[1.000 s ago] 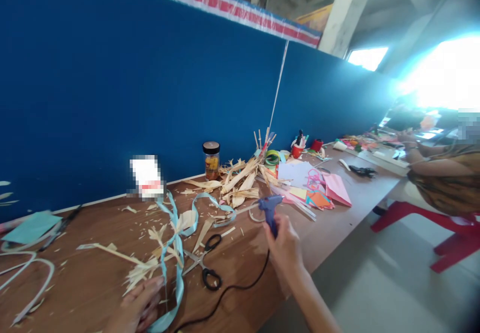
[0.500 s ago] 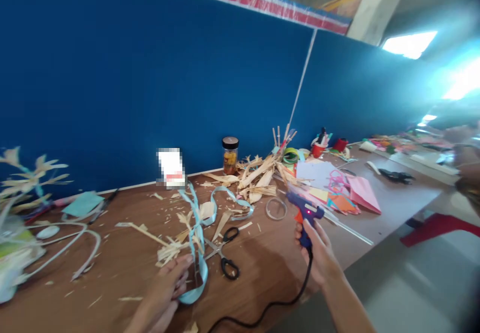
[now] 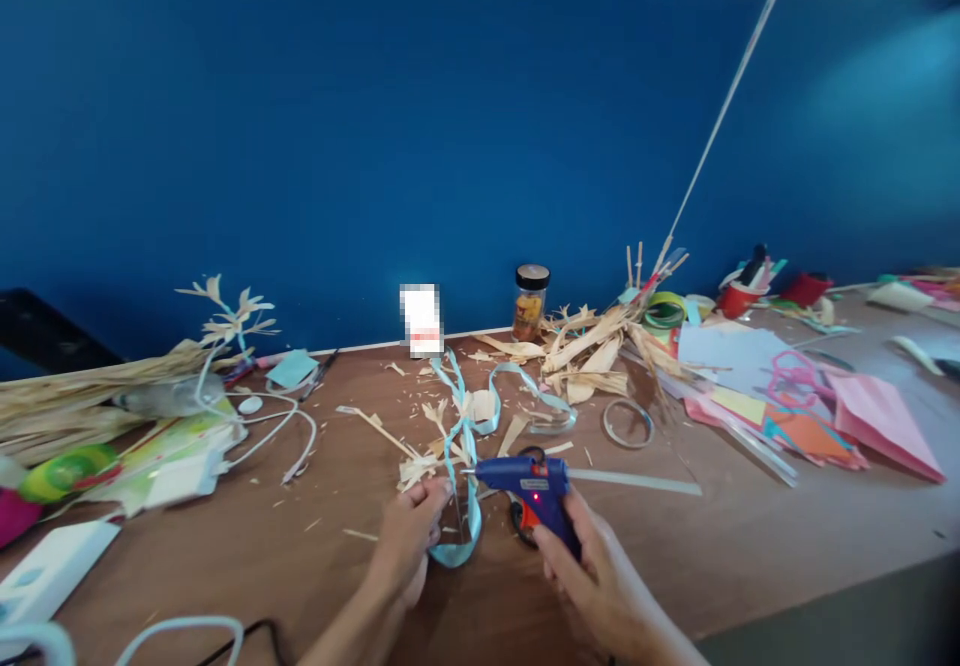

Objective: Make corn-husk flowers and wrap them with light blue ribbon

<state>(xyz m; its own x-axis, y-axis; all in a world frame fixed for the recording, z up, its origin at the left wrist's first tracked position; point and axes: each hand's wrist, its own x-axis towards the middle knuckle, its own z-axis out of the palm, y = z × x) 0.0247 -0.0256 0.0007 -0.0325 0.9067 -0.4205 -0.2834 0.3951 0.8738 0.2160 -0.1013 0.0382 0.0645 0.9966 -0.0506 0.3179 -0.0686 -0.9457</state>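
My right hand (image 3: 592,561) grips a blue glue gun (image 3: 536,481) with an orange trigger and a lit red light. Its nozzle points left and appears to meet the light-blue ribbon (image 3: 466,536) close to my left fingers. My left hand (image 3: 412,536) is closed in a pinch at the husk flower (image 3: 420,468), beside the ribbon; exactly what the fingertips grip is partly hidden. The ribbon loops down beside this hand and trails back over the table. Behind the glue gun, scissors (image 3: 519,526) with black handles are mostly covered.
Dried husks (image 3: 600,346) lie at the back beside a black-lidded jar (image 3: 531,304). A clear tape roll (image 3: 628,423) and coloured papers (image 3: 885,421) are to the right. White cables (image 3: 300,446), a power strip (image 3: 56,571) and another husk flower (image 3: 236,318) are at left. Husk scraps litter the brown table.
The glue gun has come leftward from the right side of the table to the ribbon by my left hand, now covering much of the scissors. The view has turned left.
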